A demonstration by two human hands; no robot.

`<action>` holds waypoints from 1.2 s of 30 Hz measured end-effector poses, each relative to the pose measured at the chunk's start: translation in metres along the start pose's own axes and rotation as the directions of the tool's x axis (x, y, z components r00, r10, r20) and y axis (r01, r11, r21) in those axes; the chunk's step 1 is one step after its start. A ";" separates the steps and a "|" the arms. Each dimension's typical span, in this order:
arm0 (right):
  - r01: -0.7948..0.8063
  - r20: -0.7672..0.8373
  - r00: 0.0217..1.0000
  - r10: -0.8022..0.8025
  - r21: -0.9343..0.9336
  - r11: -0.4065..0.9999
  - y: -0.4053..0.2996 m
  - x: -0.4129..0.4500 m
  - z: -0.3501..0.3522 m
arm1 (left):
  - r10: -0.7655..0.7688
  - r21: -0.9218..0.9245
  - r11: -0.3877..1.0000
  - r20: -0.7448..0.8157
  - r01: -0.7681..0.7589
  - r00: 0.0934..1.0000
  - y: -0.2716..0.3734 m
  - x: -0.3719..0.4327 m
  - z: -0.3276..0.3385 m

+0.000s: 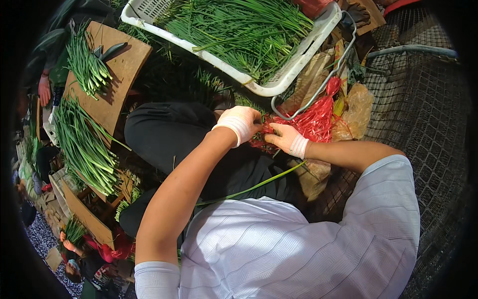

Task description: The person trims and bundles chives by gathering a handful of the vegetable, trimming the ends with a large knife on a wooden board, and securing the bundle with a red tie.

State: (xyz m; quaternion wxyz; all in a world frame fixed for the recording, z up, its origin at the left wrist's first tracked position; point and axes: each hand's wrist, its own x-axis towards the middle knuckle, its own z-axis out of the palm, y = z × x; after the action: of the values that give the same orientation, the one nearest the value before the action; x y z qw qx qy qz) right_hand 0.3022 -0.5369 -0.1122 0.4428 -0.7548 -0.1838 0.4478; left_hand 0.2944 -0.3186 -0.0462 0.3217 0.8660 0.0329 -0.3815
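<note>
My left hand, in a pale glove with a white cuff, is curled over red plastic strands. Close beside it on the right, my right hand pinches among the same strands with thumb and fingers; the fingertips are partly hidden. The red bundle is gathered at its top and spreads down toward both hands. A long green leaf stalk lies across my dark trousers below the hands. A crumpled yellowish plastic bag sits right of the strands.
A white plastic crate full of green leafy stalks stands ahead, with a bent metal handle. Left, a wooden board bears a stalk bundle and a dark-handled knife. Another bundle lies nearer. Black netting spreads right; other people work left.
</note>
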 end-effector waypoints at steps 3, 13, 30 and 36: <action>-0.044 0.094 0.994 0.058 -0.151 0.988 0.015 0.007 -0.003 | -0.038 0.076 0.996 -0.121 0.047 0.992 -0.004 -0.006 -0.005; 0.111 0.106 0.993 -0.059 -0.598 0.794 0.046 -0.010 -0.005 | -0.233 -0.354 0.935 -0.672 -0.029 0.703 -0.047 -0.214 -0.123; 0.492 0.708 0.651 -0.276 -0.117 0.863 -0.293 0.005 0.197 | -0.607 -0.786 0.599 -0.570 -0.153 0.554 -0.118 -0.400 0.036; 0.476 0.705 0.709 0.010 -0.489 0.731 -0.239 0.097 0.226 | -0.764 -0.805 0.559 -0.406 0.200 0.502 -0.255 -0.386 0.118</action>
State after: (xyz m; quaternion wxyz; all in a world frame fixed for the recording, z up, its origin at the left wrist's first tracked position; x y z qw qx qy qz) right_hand 0.1930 -0.2289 -0.0098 0.1183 -0.6148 -0.5709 0.5312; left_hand -0.1313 -0.1123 0.0222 0.4339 0.7096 0.5533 -0.0459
